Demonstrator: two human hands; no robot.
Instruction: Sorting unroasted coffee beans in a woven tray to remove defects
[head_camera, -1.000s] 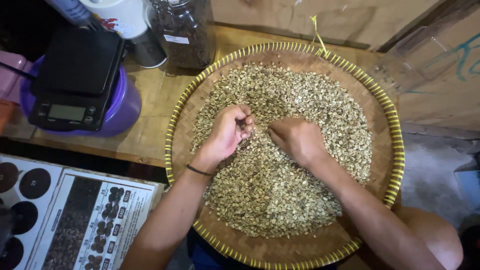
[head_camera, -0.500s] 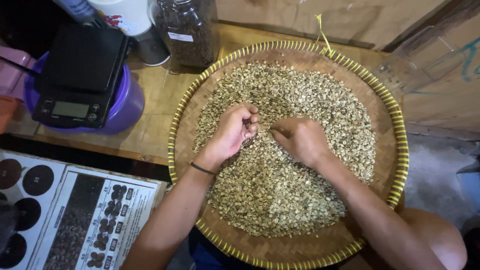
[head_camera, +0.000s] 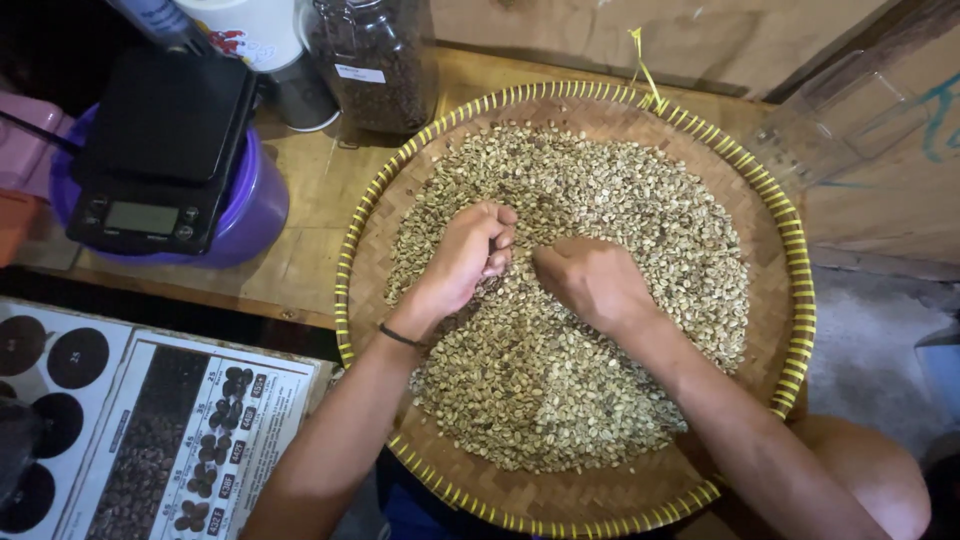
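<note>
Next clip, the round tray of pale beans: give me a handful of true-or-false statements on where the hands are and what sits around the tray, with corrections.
1. Both hands rest on the beans. True: left hand, right hand.
2. The tray is square and metal. False: it is round and woven, with a yellow-striped rim.
3. A scale sits on a purple bowl. True.
4. The left wrist is bare. False: it wears a thin dark band.
5. The jar lies inside the tray. False: it stands beyond the rim.
</note>
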